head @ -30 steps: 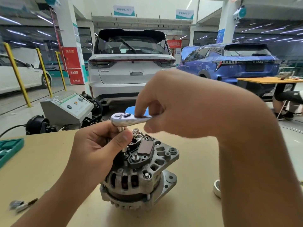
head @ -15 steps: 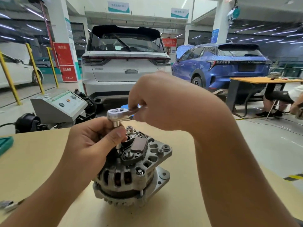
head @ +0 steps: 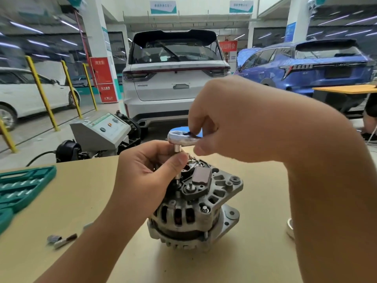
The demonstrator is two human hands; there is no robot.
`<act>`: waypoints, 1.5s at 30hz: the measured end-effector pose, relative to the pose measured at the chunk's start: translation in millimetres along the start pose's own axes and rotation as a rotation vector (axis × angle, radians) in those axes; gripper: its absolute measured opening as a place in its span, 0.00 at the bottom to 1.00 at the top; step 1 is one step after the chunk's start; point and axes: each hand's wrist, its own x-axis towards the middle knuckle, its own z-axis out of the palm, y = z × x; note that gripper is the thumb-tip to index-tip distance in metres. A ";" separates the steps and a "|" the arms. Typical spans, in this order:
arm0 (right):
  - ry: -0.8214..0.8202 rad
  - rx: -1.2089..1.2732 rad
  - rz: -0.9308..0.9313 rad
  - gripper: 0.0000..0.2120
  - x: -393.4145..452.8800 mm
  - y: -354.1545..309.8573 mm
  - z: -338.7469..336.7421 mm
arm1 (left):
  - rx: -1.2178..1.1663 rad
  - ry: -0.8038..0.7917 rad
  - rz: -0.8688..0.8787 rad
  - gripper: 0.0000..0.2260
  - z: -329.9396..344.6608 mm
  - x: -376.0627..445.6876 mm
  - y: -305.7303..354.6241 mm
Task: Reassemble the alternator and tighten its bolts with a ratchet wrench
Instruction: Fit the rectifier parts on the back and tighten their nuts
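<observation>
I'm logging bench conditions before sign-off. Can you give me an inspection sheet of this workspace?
Surface: tan table, nothing spilled.
Job's things: alternator upright on the table; ratchet wrench above it, extension bar running down into its top.
Clutter: green tool case at left; small parts near the front edge.
Hands: left hand pinches the extension bar; right hand grips the wrench.
Cables: black cable beyond the table.
Surroundings: grey machine, parked cars.

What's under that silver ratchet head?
A short metal extension drops from the ratchet head toward the alternator. The left hand grips its middle, hiding it; the tip reappears at the top. The bolt itself isn't visible.
</observation>
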 end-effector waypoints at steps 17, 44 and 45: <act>-0.038 0.036 0.017 0.08 -0.2 0.8 2.2 | 0.045 0.046 0.065 0.03 -0.8 -3.4 -3.0; -0.043 0.014 0.040 0.05 2.6 -3.0 3.2 | 0.022 -0.064 0.026 0.03 -7.7 -1.5 -2.4; -0.057 -0.025 0.031 0.14 1.6 -4.2 3.8 | 0.033 -0.062 0.035 0.03 -5.7 -1.1 -2.8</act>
